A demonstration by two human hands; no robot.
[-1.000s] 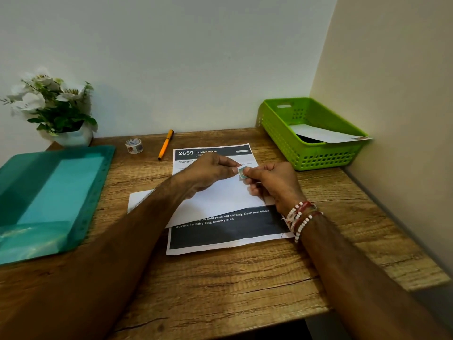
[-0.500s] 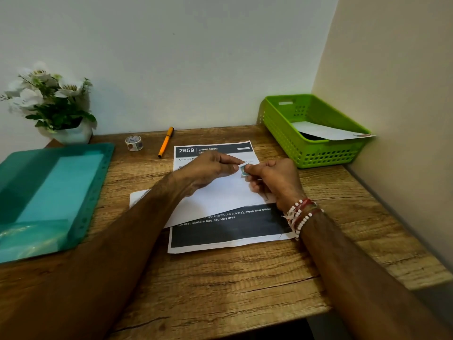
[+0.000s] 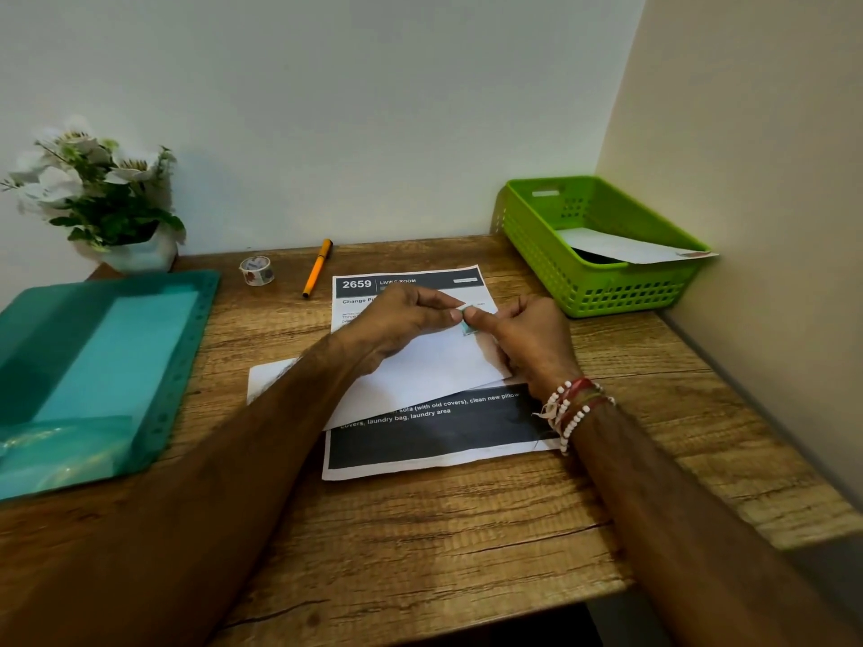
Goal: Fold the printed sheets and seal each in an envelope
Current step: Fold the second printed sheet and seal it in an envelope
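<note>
While the left hand (image 3: 401,319) and right hand (image 3: 530,340) both pinch a small sticker (image 3: 467,326), perhaps a seal, over the envelope (image 3: 420,373) on the table (image 3: 467,530), a second envelope (image 3: 626,247) lies in the basket (image 3: 527,228); the printed sheet (image 3: 420,443) underneath is unfolded.

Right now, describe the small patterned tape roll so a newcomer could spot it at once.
Look along the back edge of the brown wooden desk, by the white wall. Between the white pot of white flowers and the slim orange pen sits the small patterned tape roll. It is the only ring-shaped thing there: pale, squat, with coloured prints on its side.
</note>
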